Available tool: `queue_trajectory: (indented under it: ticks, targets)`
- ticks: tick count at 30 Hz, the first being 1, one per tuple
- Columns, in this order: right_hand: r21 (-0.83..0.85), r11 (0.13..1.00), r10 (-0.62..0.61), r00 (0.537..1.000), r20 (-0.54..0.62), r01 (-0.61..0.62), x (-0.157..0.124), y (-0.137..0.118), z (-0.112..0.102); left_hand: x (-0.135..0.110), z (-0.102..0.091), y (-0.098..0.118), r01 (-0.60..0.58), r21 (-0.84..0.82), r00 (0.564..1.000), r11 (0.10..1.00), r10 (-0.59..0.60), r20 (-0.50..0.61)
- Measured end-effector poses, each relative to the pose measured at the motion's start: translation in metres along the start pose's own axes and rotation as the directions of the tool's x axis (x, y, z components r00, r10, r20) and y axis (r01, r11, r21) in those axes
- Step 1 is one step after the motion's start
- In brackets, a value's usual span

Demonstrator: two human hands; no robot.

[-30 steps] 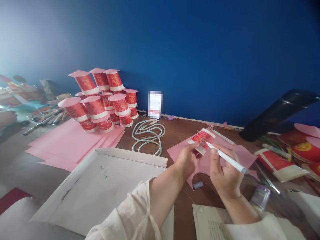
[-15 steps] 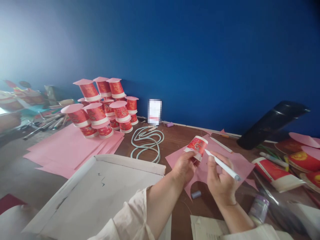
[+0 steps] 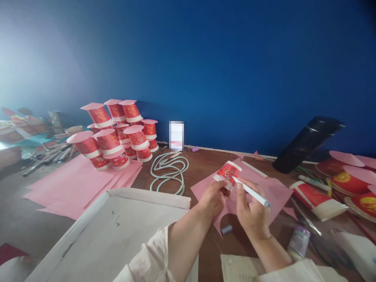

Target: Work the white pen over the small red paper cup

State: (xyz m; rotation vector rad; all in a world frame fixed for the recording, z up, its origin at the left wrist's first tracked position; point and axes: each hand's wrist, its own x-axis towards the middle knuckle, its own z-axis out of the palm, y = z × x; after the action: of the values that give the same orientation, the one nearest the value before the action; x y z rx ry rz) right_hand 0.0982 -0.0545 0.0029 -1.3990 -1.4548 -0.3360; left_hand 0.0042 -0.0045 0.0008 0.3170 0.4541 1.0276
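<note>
My left hand [image 3: 215, 197] grips a red and white paper cup [image 3: 228, 170] by its lower part; the cup is tilted and carries a printed gold pattern. In my right hand [image 3: 254, 207] is a white marker [image 3: 253, 193], held like a pen, its tip at or very near the cup's right side. I cannot tell whether the tip touches. Under both hands lies a cut sheet of pink paper [image 3: 274, 192]. A small grey marker cap [image 3: 226, 229] rests on the table just below that sheet.
Stacked red cups with pink paper tops [image 3: 107, 141] stand at the left on pink sheets [image 3: 58, 184]. A white cardboard box lid [image 3: 96, 235], coiled cable [image 3: 169, 172], black bottle [image 3: 305, 145], scissors [image 3: 311, 223], purple-lidded jar [image 3: 298, 243] and another red cup [image 3: 319, 199] surround the hands.
The whole view has shifted slightly, so most things sit a little further left. Both hands keep their hold, and the marker tip stays by the cup's side.
</note>
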Motion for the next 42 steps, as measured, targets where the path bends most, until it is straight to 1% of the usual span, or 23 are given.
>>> queue_trajectory:
  ticks: [3, 7, 10, 13, 17, 20, 23, 30, 37, 42]
  targets:
    - [-0.009, 1.0, 0.0, 1.0, 0.002, 0.0, 0.0, 0.0, 0.001, 0.001, -0.001, 0.0, 0.004, 0.004, 1.0, 1.0, -0.004, -0.004]
    - [-0.038, 0.999, 0.0, 1.0, -0.009, -0.001, 0.001, 0.0, 0.001, 0.002, -0.002, -0.001, 0.012, 0.015, 1.0, 1.0, -0.013, 0.02]
    - [-0.041, 0.999, -0.006, 1.0, -0.007, 0.005, 0.002, -0.001, 0.0, 0.002, -0.001, -0.001, 0.018, 0.014, 1.0, 1.0, -0.018, 0.005]
    - [-0.025, 0.999, -0.023, 0.999, -0.022, 0.023, 0.003, -0.001, -0.002, 0.001, 0.001, -0.002, -0.001, 0.012, 1.0, 1.0, 0.001, 0.003]
    - [-0.017, 1.0, -0.008, 0.998, -0.058, 0.007, 0.004, -0.002, -0.004, 0.001, 0.003, -0.002, -0.034, -0.008, 0.999, 0.999, 0.034, -0.007]
    - [-0.028, 1.0, -0.014, 0.998, -0.066, 0.012, 0.005, -0.001, -0.004, 0.001, 0.003, -0.002, -0.03, -0.014, 0.999, 0.999, 0.03, 0.018]
    - [-0.026, 0.999, -0.024, 0.998, -0.053, 0.023, 0.006, 0.0, -0.004, 0.001, 0.003, -0.002, -0.024, -0.016, 0.999, 1.0, 0.024, 0.025]
    - [-0.038, 0.998, -0.049, 0.997, -0.057, 0.047, 0.007, -0.001, -0.004, 0.0, 0.008, -0.002, -0.019, -0.01, 1.0, 1.0, 0.019, -0.006]
    - [-0.022, 0.999, -0.047, 0.998, -0.031, 0.046, 0.006, -0.002, -0.002, -0.002, 0.009, -0.001, -0.011, -0.013, 0.999, 1.0, 0.011, -0.032]
    - [-0.019, 0.999, -0.048, 0.998, -0.033, 0.048, 0.005, -0.002, -0.001, -0.002, 0.008, -0.002, -0.008, 0.019, 1.0, 1.0, 0.008, 0.003]
